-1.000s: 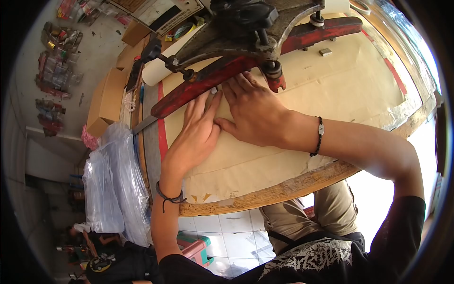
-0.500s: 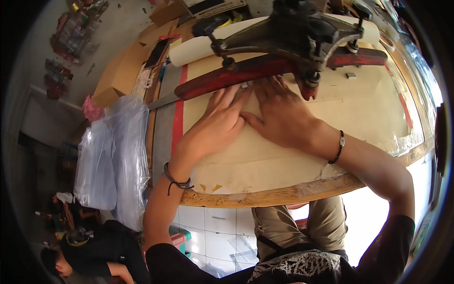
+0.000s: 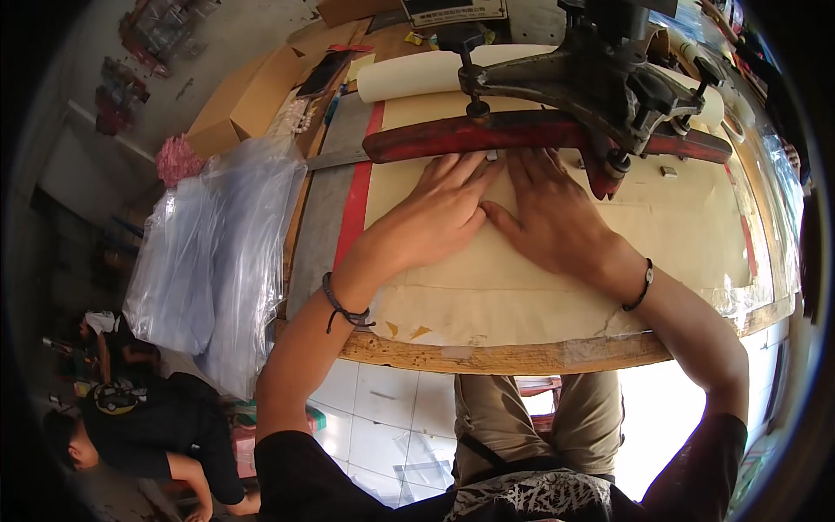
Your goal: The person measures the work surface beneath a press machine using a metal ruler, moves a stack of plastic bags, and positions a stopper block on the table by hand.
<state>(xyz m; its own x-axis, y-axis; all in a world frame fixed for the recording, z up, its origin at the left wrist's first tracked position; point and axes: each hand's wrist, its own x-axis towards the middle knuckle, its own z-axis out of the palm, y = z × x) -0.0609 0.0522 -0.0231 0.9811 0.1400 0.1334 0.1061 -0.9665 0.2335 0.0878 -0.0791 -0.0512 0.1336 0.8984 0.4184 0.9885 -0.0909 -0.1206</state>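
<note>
My left hand [image 3: 437, 213] lies flat on a beige sheet [image 3: 487, 300], fingers stretched out, their tips at the lower edge of a long red bar [image 3: 474, 137]. Beside it, my right hand [image 3: 557, 209] rests palm down with its fingers spread, the tips also close to the bar. The thumb of my right hand comes near the left hand. Between the two hands, a small metal piece [image 3: 492, 156] shows just below the bar. A dark metal press frame [image 3: 557, 85] carries the bar on screw knobs. Whether a thin clear film lies under my palms is hard to see.
Clear plastic bags [image 3: 209, 270] hang over the table's left side, near a cardboard box [image 3: 243, 104] and a pink bundle [image 3: 179, 160]. Behind the bar lies a white roll [image 3: 409, 78]. A small metal block [image 3: 668, 172] sits on the right. Another person [image 3: 165, 426] bends at lower left.
The camera view has shifted, so the table and press appear further right. My hands stay flat at about the same place below the bar. The other person's arm now shows lower down.
</note>
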